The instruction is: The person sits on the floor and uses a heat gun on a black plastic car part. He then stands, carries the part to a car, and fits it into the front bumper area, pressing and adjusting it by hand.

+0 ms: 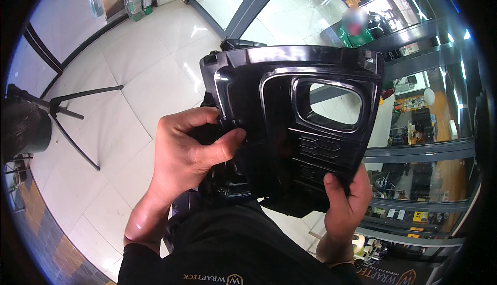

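A black panel (282,145) is clamped at its sides by the left hand (184,153) and right hand (346,197) before the torso (228,249); the white tiled floor (160,73) is bordered by framed glass (424,150), a tripod (54,105) stood at left.

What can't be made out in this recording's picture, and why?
All in the head view:
Fingertips of the left hand, thumb excepted: hidden behind the black panel.
Fingertips of the right hand, thumb excepted: hidden behind the same panel.
Panel's far side: turned from the camera.
Distant person above the panel: head blurred.
Dark object at left: cut off by the picture's rim.
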Demonstrator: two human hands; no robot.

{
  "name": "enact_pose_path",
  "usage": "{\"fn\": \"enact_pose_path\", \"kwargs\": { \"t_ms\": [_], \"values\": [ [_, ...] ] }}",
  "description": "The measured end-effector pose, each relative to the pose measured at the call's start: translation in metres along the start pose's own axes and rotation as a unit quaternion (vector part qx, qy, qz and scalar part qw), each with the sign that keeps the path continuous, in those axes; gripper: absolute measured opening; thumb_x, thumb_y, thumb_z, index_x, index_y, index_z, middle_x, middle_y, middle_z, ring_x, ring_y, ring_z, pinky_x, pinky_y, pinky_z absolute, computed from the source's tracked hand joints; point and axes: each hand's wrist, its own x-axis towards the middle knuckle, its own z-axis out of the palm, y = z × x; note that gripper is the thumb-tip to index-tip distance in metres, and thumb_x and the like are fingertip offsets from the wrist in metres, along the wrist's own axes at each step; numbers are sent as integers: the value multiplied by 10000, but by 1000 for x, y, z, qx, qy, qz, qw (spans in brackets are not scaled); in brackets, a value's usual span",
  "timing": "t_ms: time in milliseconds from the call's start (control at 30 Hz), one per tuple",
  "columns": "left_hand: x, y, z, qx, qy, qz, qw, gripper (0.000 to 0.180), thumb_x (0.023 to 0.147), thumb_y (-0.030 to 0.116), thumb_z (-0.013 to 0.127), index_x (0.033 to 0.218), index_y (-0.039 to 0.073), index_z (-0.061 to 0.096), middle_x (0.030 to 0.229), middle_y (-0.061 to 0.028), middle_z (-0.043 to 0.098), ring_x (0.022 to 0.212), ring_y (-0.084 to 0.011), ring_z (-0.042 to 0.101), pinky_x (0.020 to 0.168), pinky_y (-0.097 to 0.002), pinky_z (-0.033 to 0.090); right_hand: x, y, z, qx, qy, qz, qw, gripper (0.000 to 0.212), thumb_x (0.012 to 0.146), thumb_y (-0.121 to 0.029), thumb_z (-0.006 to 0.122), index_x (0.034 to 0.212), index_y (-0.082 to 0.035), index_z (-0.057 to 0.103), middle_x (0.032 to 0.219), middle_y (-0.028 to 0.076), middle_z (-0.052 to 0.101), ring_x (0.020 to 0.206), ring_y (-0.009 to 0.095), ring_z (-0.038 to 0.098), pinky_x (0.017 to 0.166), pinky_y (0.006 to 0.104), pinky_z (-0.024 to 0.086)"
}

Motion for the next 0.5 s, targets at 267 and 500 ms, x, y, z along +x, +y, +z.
{"fn": "enact_pose_path", "kwargs": {
  "t_ms": [267,500],
  "values": [
    [48,-8,46,-38,19,-64,997,232,835,118,867,768,-23,695,671,42,606,651,-15,491,549,-232,379,44,46,-12,9,6,-11,1000,204,1006,-65,641,1161,66,616,956,130,717,852,129,635,799,282,507],
    [133,-37,94,46,-51,-75,995,241,865,120,848,733,-16,699,649,51,574,636,-23,458,533,-249,335,127,151,-23,178,-50,85,979,265,979,-103,628,1202,41,630,961,134,723,863,153,641,807,329,521]
  ]
}}
